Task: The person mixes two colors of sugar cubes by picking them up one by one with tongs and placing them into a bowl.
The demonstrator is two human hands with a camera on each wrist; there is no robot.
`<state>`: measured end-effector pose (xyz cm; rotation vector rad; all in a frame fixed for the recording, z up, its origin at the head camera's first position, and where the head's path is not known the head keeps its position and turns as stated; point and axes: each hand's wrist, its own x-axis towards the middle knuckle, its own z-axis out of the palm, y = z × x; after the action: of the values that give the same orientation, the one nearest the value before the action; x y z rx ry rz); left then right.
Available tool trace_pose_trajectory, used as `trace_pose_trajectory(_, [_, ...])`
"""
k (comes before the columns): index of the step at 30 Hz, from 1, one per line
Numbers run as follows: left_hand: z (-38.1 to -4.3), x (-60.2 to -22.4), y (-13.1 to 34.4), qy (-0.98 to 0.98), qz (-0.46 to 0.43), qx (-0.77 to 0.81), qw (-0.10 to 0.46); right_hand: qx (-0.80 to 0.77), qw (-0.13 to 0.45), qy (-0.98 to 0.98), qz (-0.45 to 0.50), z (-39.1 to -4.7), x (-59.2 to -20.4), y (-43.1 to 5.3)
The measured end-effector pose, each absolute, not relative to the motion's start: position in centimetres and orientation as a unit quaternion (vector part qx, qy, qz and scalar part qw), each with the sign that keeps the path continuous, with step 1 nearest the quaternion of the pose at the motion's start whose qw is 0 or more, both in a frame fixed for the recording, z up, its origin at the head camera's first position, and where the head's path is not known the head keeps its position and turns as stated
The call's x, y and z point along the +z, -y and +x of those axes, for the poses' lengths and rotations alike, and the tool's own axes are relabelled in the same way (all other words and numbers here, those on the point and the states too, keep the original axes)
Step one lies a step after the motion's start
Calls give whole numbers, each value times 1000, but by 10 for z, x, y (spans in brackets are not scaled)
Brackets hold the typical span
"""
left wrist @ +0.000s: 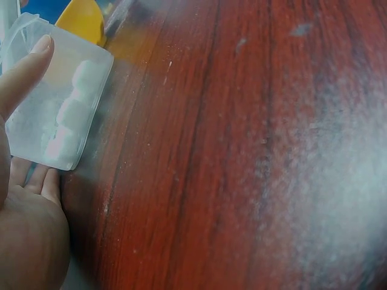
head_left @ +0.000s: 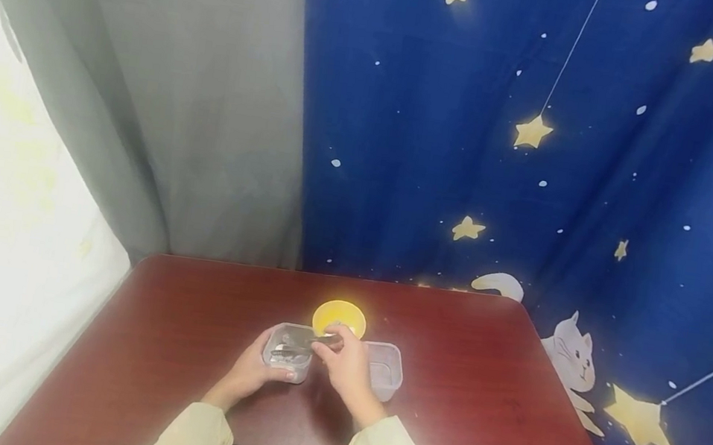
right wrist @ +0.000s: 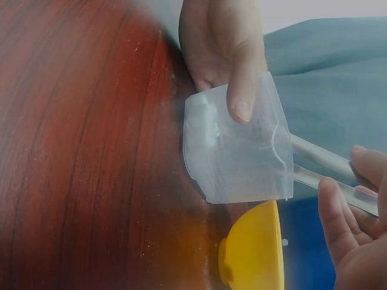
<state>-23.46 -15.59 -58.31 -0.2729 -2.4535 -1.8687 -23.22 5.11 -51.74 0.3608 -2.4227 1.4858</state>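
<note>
My left hand (head_left: 249, 372) grips a clear plastic container (right wrist: 242, 169) by its side, the thumb lying along the near wall. Several white rounded pieces (left wrist: 72, 113) show through the wall, near the container's bottom. In my right hand (head_left: 349, 368) I hold tongs (right wrist: 325, 157) between thumb and fingers. Both tong arms reach over the rim into the container, above the white pieces; their tips are blurred behind the frosted plastic in the right wrist view.
Just beyond the hands stands a yellow bowl (head_left: 321, 314) with something whitish inside, partly hidden by the right hand. A second clear container (head_left: 400, 371) stands right of that hand. The reddish-brown table (head_left: 471, 433) ends at curtains behind.
</note>
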Motion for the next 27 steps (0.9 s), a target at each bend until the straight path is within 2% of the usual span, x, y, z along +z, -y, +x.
trace_pose_trajectory(7, [-232, -583, 155, 791, -96, -603, 34, 501, 147, 843, 128, -234, -519, -50])
trace_pose_trajectory(27, [-234, -581, 154, 793, -73, -605, 14, 543, 121, 819, 137, -230, -520, -50])
